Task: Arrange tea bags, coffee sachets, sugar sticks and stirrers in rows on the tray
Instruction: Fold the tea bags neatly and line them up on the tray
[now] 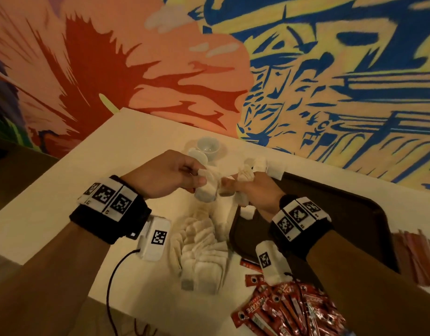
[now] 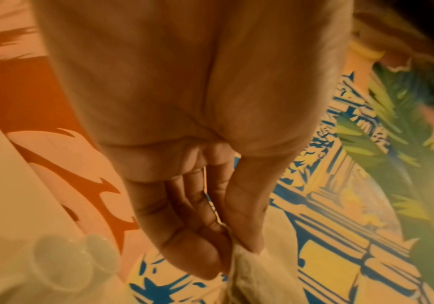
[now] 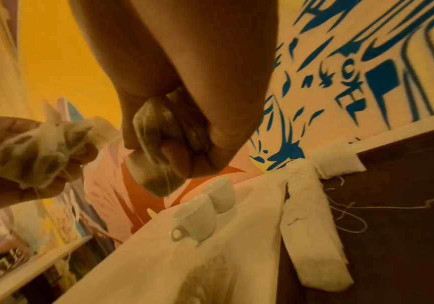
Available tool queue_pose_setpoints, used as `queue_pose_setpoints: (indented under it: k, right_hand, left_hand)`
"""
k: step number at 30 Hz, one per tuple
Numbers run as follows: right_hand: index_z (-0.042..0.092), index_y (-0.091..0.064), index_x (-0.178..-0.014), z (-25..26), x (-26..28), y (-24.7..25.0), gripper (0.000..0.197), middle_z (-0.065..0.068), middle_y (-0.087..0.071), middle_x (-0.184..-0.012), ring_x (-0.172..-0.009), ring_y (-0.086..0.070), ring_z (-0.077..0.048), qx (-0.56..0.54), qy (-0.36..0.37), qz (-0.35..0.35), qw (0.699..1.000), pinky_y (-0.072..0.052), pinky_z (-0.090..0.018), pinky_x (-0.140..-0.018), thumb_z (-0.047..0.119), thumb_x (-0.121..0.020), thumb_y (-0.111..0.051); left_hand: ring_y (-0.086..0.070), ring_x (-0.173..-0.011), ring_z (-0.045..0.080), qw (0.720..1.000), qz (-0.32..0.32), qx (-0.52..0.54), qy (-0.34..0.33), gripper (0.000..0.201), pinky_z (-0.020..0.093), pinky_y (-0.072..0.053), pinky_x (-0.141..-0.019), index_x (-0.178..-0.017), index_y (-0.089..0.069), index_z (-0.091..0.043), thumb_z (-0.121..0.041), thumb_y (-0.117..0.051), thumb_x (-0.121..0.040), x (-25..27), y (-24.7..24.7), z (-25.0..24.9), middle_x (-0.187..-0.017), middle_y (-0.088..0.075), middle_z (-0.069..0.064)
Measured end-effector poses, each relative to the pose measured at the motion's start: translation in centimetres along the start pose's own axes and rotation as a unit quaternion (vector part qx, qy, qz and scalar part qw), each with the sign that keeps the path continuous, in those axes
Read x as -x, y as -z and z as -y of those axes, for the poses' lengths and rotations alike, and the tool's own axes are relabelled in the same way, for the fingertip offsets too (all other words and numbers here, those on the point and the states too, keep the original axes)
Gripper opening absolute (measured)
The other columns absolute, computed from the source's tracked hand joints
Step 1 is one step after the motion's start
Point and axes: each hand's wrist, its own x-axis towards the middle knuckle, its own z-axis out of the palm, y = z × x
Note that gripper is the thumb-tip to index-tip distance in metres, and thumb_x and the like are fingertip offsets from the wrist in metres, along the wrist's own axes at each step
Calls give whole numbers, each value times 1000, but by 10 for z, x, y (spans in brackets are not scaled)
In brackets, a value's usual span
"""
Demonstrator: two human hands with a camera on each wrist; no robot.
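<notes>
Above the white table, both hands hold tea bags between the loose pile of tea bags (image 1: 201, 251) and the dark brown tray (image 1: 342, 214). My left hand (image 1: 194, 178) pinches a small bunch of tea bags (image 1: 206, 190) between thumb and fingers (image 2: 232, 244). My right hand (image 1: 235, 187) is curled round more tea bags (image 3: 156, 131), one hanging below the fist. A few tea bags (image 3: 312, 226) lie along the tray's left edge, their strings trailing on the tray (image 3: 405, 226). Red coffee sachets (image 1: 289, 309) lie heaped near me.
Two white cups (image 1: 207, 145) stand at the table's far side, close to a painted wall. Thin pinkish sticks (image 1: 413, 255) lie right of the tray. A black cable (image 1: 112, 287) runs off the table's near edge on the left.
</notes>
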Motion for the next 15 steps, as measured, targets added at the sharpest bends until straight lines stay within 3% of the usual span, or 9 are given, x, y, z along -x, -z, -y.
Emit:
queue_pose_setpoints:
  k: [2, 4, 7, 9, 12, 15]
  right_hand:
    - [6, -75, -111, -1, 16, 9, 27, -9, -77, -105, -102, -72, -26, -65, 4, -16, 998, -59, -42, -88, 21, -88, -76]
    - [6, -74, -113, -3, 34, 16, 22, -8, -76, -105, -98, -72, -26, -123, 11, -29, 992, -57, -36, -80, 11, -91, -70]
    - [5, -76, -99, -12, 62, 26, 12, -13, -72, -89, -81, -66, -27, -181, 10, -23, 983, -51, -38, -73, 9, -91, -69]
    - [6, -76, -97, -21, 82, 35, 10, -8, -72, -80, -74, -65, -19, -214, 2, -31, 976, -51, -31, -66, 11, -92, -69]
    - [2, -74, -110, -37, 107, 50, 22, -13, -73, -93, -84, -67, -21, -270, -10, -46, 962, -53, -33, -72, 14, -92, -69]
    - [7, -74, -108, -45, 130, 64, 17, -10, -75, -102, -90, -71, -18, -297, -13, -56, 953, -57, -33, -78, 15, -95, -66]
  left_hand:
    - [-70, -86, 19, 999, 18, 19, -19, 17, 21, -56, -75, -101, -69, 10, -2, -70, -89, 7, -18, -14, -102, -71, 26]
    - [-70, -83, 16, 998, 43, 26, -31, 15, 21, -55, -74, -102, -70, 6, -1, -70, -89, 13, -41, -25, -94, -72, 20]
    - [-70, -77, 12, 997, 62, 44, -28, 10, 22, -55, -73, -98, -72, -4, -1, -71, -89, 18, -81, -29, -81, -73, 1]
    - [-70, -78, 13, 996, 54, 66, -27, 10, 21, -56, -72, -98, -72, -5, 0, -70, -89, 22, -107, -29, -83, -73, 1]
    - [-70, -82, 14, 993, 66, 91, -29, 8, 21, -56, -73, -98, -70, -2, 1, -68, -90, 27, -139, -32, -87, -72, 5]
    - [-69, -80, 11, 995, 58, 64, -41, 8, 19, -54, -72, -95, -70, -9, -2, -68, -92, 32, -165, -40, -86, -69, 4]
